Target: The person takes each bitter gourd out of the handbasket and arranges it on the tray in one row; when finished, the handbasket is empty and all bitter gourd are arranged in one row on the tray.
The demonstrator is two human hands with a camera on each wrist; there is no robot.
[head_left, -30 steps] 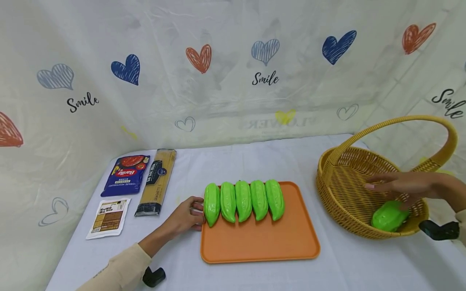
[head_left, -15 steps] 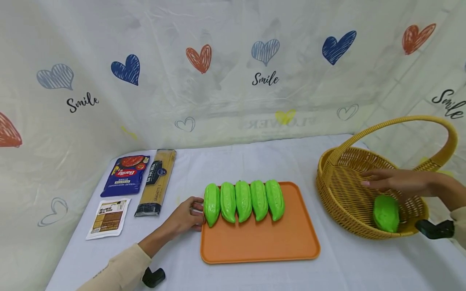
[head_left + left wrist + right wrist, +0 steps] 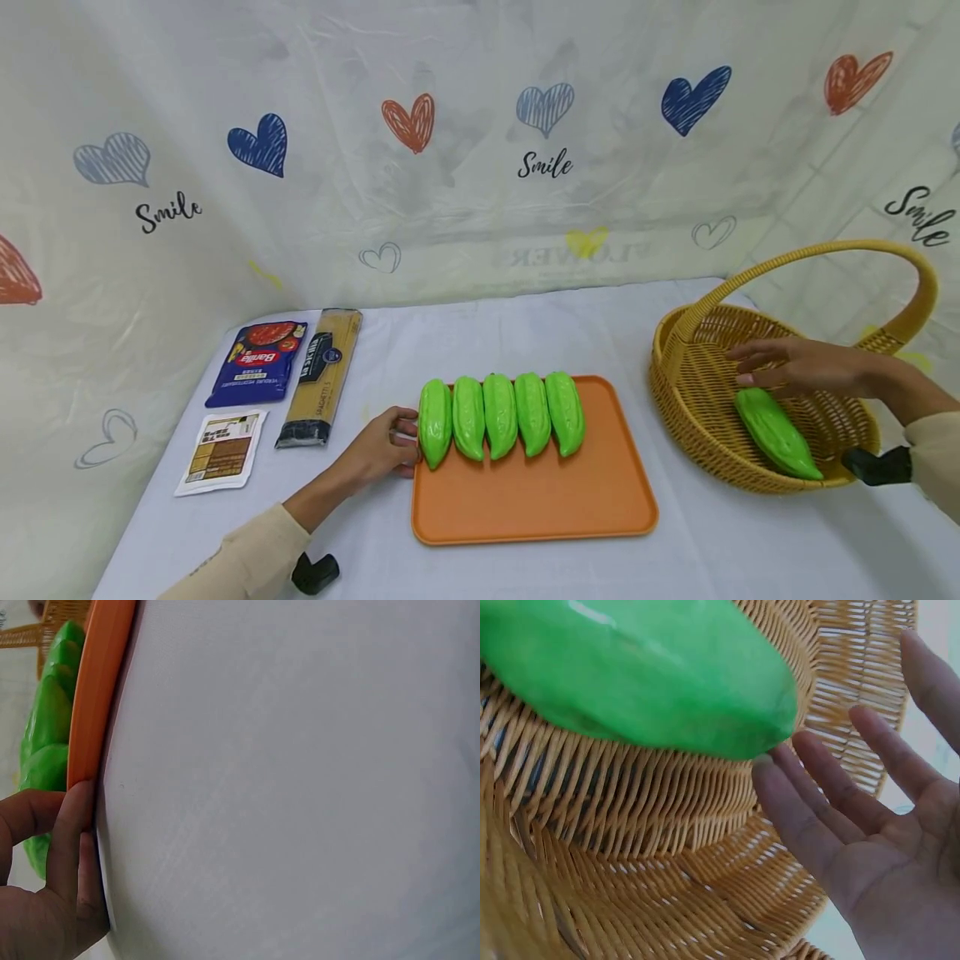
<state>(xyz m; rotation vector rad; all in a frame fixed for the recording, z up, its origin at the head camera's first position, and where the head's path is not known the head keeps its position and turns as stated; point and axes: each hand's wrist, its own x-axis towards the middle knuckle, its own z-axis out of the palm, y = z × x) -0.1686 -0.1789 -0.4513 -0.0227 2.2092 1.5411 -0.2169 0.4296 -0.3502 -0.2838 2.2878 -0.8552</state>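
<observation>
On the orange tray [image 3: 536, 504] several long, tapered green vegetables, glossy and possibly plastic bitter melons, lie in a row; one is the leftmost green vegetable [image 3: 435, 423]. My left hand [image 3: 381, 446] holds the tray's left rim with bent fingers, close beside that vegetable. Inside the wicker basket [image 3: 693, 437] lies another green vegetable [image 3: 778, 433], aslant. My right hand [image 3: 802, 367] is over it in the basket. In the right wrist view, the spread fingers of the right hand [image 3: 870, 832] are at the green vegetable's [image 3: 645, 675] end; a fingertip seems to touch it.
A blue Barilla packet [image 3: 257, 363], a spaghetti packet [image 3: 319, 377] and a white-brown pouch [image 3: 221, 452] lie at the table's left. The basket's tall handle [image 3: 817, 247] arches above the right forearm. A curtain [image 3: 465, 208] printed with hearts hangs behind the table.
In the basket the green vegetable has turned and now lies aslant, its upper end farther left. My right hand has moved left and slightly up. My left hand stays at the tray.
</observation>
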